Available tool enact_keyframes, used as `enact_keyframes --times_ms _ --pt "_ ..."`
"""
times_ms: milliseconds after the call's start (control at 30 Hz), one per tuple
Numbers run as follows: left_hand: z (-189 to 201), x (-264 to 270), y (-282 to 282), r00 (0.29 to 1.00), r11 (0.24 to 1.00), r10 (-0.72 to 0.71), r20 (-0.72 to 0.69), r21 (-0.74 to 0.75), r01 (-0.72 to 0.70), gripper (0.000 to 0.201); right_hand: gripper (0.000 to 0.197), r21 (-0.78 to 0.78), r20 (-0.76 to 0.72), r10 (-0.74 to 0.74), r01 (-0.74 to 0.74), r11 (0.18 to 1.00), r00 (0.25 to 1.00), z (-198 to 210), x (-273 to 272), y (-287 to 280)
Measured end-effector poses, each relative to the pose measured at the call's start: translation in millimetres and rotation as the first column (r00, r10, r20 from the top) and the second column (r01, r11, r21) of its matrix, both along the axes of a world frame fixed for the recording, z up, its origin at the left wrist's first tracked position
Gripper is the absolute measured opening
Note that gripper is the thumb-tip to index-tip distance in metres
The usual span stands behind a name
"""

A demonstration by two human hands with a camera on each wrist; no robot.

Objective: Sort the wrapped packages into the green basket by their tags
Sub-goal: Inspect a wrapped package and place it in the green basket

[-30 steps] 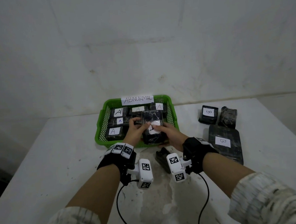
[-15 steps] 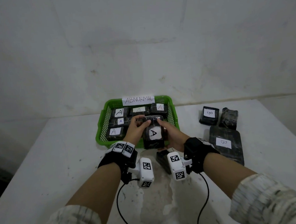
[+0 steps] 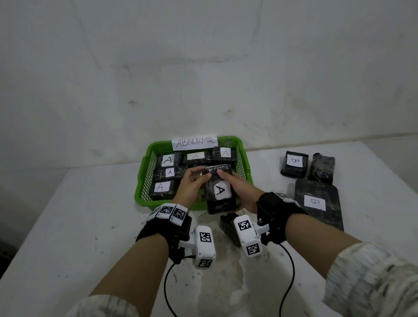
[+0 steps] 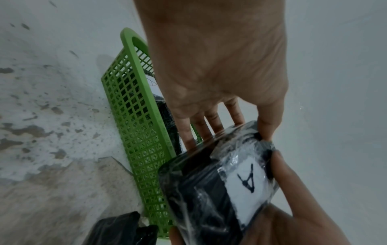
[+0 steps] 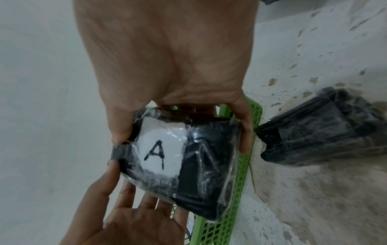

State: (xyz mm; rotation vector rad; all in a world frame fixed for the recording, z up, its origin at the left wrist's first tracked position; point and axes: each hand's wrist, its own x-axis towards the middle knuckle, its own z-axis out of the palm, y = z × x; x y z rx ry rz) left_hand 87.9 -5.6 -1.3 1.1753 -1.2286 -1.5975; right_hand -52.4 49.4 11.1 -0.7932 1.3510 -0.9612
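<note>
A black plastic-wrapped package with a white tag marked A [image 3: 219, 192] is held upright over the front rim of the green basket [image 3: 143, 186]. My left hand [image 3: 194, 181] pinches its top left corner, thumb in front and fingers behind. My right hand [image 3: 239, 188] grips its right side, thumb on the top edge. The left wrist view shows the package [image 4: 220, 190] beside the basket wall [image 4: 136, 124]. In the right wrist view the A tag [image 5: 159, 154] faces the camera. Several packages tagged A [image 3: 167, 160] lie in the basket.
A paper sign reading ABNORMAL [image 3: 194, 142] is on the basket's back rim. Two B-tagged packages [image 3: 294, 164] [image 3: 317, 204] and an untagged one [image 3: 322, 168] lie to the right. Another black package [image 3: 228, 227] lies on the table under my wrists.
Both hands turned the package so its A tag shows fully; a second ago fingers covered part of it. The package also came slightly nearer to me.
</note>
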Motion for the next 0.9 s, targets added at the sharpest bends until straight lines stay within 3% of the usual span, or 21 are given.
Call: enact_keyframes --times_ms 67,133,200,300,367,467,533,633,733,800,900 --pt "2.0 0.7 0.1 1.000 1.000 0.012 -0.024 -0.006 -0.012 0.026 0.045 -0.031 -0.056 -0.068 0.067 0.997 0.996 -3.6 2.5 -4.4" --pt "5.5 1.5 1.2 0.996 1.000 0.009 -0.093 0.006 -0.009 0.021 0.053 -0.079 -0.082 -0.150 0.143 0.987 0.985 -8.3 1.6 -8.4" --pt "8.3 3.1 0.6 0.983 0.999 -0.018 -0.180 0.026 0.023 0.016 0.049 -0.105 -0.071 -0.186 0.178 0.978 0.980 -10.0 -0.9 -11.1" --pt "10.2 3.8 -1.1 0.971 0.995 -0.075 -0.226 0.042 0.087 0.026 0.027 -0.110 -0.102 -0.134 0.123 0.986 0.986 -11.4 -7.1 -12.6" --pt "11.7 2.5 -1.3 0.980 0.995 -0.090 -0.179 0.031 0.098 0.026 0.028 -0.084 -0.071 -0.042 0.036 0.996 0.997 -10.6 -10.3 -12.0" --pt "10.1 -1.2 -3.0 0.997 0.997 -0.070 -0.016 -0.025 0.070 0.021 0.058 -0.038 0.072 0.027 -0.024 0.999 0.997 -3.7 -9.8 -6.5" --pt "6.4 -3.3 -4.0 0.998 0.998 -0.039 0.048 -0.042 0.041 0.020 0.065 -0.005 0.099 0.071 -0.071 0.997 0.993 -1.5 -8.4 -3.8" --pt "3.5 -2.1 -4.2 0.997 0.997 -0.057 0.059 -0.042 0.060 0.019 0.055 -0.037 0.012 0.113 -0.112 0.993 0.994 -1.8 -6.2 -1.0" --pt "0.3 2.6 -3.9 0.989 0.989 -0.028 0.147 -0.136 0.048 0.018 0.043 -0.065 -0.018 0.057 -0.058 0.996 0.998 -6.2 -7.4 -3.1" --pt "-4.1 4.3 -4.0 0.978 0.982 0.031 0.205 -0.189 0.009 0.019 0.037 -0.059 0.017 0.023 -0.022 0.998 1.000 -7.4 -7.4 -4.5" --pt "-5.6 3.3 -2.7 0.979 0.996 0.025 0.200 -0.091 -0.006 0.033 0.039 -0.032 0.117 0.013 -0.009 0.999 0.993 -7.4 -6.8 -4.8"
